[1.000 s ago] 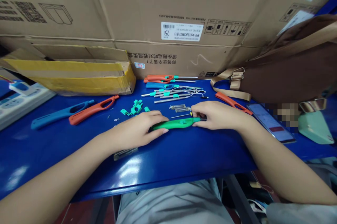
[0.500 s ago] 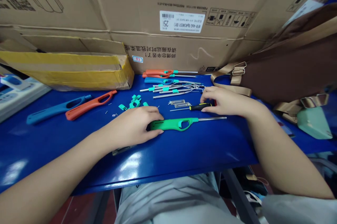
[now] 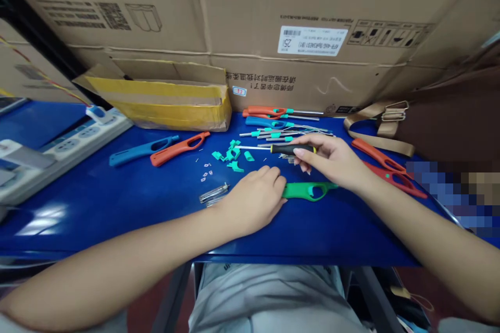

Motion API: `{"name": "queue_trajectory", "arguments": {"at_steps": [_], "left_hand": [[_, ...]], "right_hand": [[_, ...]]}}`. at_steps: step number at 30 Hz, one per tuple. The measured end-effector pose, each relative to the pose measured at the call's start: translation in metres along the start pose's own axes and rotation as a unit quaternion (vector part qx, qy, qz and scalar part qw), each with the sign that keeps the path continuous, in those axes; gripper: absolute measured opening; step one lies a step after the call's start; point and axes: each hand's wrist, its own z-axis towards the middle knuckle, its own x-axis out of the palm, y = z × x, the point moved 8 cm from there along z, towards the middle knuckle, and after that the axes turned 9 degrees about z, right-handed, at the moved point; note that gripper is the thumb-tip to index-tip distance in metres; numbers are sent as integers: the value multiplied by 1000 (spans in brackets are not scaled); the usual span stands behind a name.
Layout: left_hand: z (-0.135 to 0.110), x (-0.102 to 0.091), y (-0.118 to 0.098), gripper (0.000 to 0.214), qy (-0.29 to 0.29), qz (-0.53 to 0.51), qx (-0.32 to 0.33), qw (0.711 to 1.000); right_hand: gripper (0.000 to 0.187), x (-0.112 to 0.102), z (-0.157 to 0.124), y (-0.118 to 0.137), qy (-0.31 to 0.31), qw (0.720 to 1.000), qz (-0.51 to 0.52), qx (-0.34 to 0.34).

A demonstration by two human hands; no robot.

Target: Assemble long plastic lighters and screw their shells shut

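My left hand (image 3: 255, 201) is closed round the handle end of a green long-nosed lighter (image 3: 300, 190), which lies on the blue tabletop. My right hand (image 3: 332, 158) grips the black and yellow handle of a screwdriver (image 3: 291, 149), its thin shaft pointing left above the table. Just past the screwdriver lie several metal lighter tubes (image 3: 273, 136) with teal ends and white wires. Small teal plastic parts (image 3: 233, 154) sit in a pile near the screwdriver's tip. Beside my left wrist are clear fuel tanks (image 3: 213, 193), partly hidden by the arm.
Blue (image 3: 142, 151) and orange (image 3: 179, 149) lighter shells lie at left, red shells (image 3: 394, 179) at right. A yellow-taped cardboard box (image 3: 167, 114) and a white power strip (image 3: 74, 148) stand behind and left. A large carton (image 3: 250, 15) walls off the back. A brown bag with a strap (image 3: 375, 130) rests at right.
The screwdriver has been lifted off the table in my right hand. My left hand stays on the green lighter. The view has shifted to the left.
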Motion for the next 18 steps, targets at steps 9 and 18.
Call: {"name": "queue_trajectory", "arguments": {"at_steps": [9,18], "left_hand": [[-8,-4,-3,25,-25,-6,15,1000],[-8,-2,-3,25,10,-83,11,996]], "right_hand": [[27,-3,11,11,-94,994,-12,-51],[23,-31,6,5,-175,982,0,-76]]}}
